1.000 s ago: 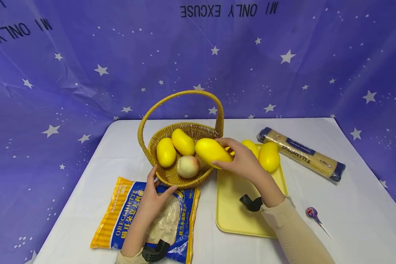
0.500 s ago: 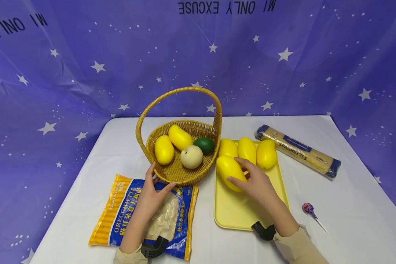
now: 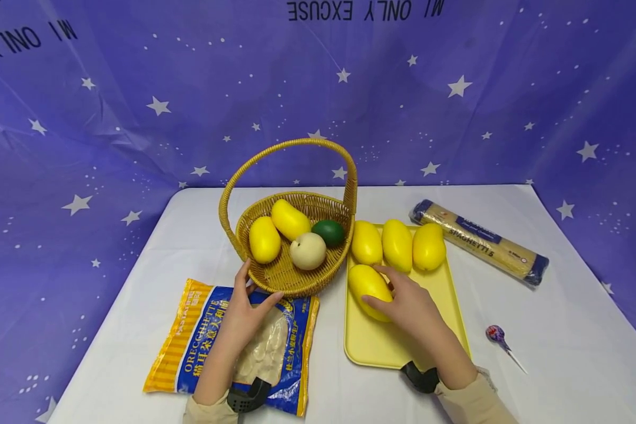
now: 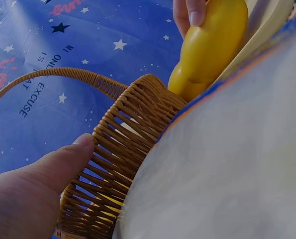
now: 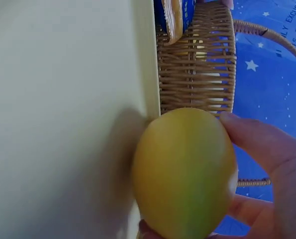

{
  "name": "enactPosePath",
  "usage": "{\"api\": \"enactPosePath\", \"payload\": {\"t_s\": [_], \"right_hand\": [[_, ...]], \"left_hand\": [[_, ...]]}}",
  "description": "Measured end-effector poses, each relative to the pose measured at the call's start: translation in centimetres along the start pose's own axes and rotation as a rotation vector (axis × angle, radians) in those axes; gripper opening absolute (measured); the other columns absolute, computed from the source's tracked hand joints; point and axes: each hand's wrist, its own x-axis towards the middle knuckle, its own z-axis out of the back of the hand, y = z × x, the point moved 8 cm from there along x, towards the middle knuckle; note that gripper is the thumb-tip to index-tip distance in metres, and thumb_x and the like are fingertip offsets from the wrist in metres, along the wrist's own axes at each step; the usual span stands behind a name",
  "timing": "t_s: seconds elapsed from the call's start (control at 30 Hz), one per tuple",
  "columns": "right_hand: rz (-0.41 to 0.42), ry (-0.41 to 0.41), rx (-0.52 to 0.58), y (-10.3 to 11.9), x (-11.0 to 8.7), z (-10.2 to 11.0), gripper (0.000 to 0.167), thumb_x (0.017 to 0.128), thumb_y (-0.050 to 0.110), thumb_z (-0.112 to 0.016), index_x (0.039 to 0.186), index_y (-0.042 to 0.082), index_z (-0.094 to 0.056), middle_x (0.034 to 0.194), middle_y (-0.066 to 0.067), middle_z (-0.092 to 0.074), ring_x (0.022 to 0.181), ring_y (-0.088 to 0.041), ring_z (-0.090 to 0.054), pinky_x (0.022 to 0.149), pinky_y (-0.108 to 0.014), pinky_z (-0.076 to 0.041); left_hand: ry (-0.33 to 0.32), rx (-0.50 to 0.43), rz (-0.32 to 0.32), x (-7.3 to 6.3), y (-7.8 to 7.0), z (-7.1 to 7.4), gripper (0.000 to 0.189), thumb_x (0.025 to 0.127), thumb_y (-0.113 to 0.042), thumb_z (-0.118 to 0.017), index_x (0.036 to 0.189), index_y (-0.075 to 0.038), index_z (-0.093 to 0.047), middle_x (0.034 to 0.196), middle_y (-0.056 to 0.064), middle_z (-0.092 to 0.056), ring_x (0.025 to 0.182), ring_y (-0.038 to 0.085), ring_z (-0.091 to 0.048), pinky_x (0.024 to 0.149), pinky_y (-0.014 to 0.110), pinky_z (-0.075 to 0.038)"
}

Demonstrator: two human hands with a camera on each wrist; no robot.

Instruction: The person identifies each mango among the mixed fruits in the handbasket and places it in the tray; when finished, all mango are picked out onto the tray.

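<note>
My right hand [image 3: 410, 300] holds a yellow mango [image 3: 368, 288] low over the pale yellow tray [image 3: 376, 347], thumb on its near side and fingers on the far side. In the right wrist view the mango [image 5: 185, 172] shows a greenish streak. Three more mangoes [image 3: 397, 244] lie in a row at the tray's back end. My left hand [image 3: 244, 318] touches the front of the wicker basket [image 3: 291, 288] with thumb and forefinger spread; the thumb [image 4: 68, 159] rests at the rim in the left wrist view. In the basket lie two mangoes [image 3: 265, 240], a peach [image 3: 308, 251] and a dark green fruit [image 3: 330, 233].
A blue and orange bag of orecchiette [image 3: 265, 353] lies under my left forearm, before the basket. Behind the tray's right corner is a spaghetti packet [image 3: 479, 241]. A wrapped lollipop [image 3: 500, 341] lies on the white table [image 3: 551, 347] at the right.
My right hand has carried the mango from over the basket rightward and down to the tray, uncovering the green fruit. The peach has shifted slightly. My left hand stays at the basket.
</note>
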Motion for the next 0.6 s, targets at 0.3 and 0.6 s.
{"api": "enactPosePath", "payload": {"t_s": [0.3, 0.6], "right_hand": [[-0.001, 0.042, 0.041, 0.5, 0.0, -1.2, 0.078, 0.081, 0.055, -0.071, 0.143, 0.018, -0.045, 0.133, -0.016, -0.053, 0.116, -0.035, -0.054, 0.094, -0.054, -0.042], [-0.015, 0.084, 0.101, 0.7, -0.4, -2.3, 0.091, 0.078, 0.055, -0.074, 0.150, 0.019, -0.032, 0.130, -0.016, -0.049, 0.106, -0.030, -0.054, 0.091, -0.050, -0.044]], "left_hand": [[0.001, -0.006, -0.008, 0.0, -0.1, 0.0, 0.103, 0.082, -0.055, -0.070, 0.156, -0.029, -0.003, 0.155, 0.017, -0.023, 0.136, 0.033, -0.035, 0.105, 0.061, -0.029], [0.007, -0.015, -0.009, 0.0, -0.1, -0.1, 0.102, 0.083, -0.054, -0.070, 0.156, -0.029, -0.002, 0.156, 0.016, -0.021, 0.136, 0.033, -0.034, 0.105, 0.060, -0.029]]}}
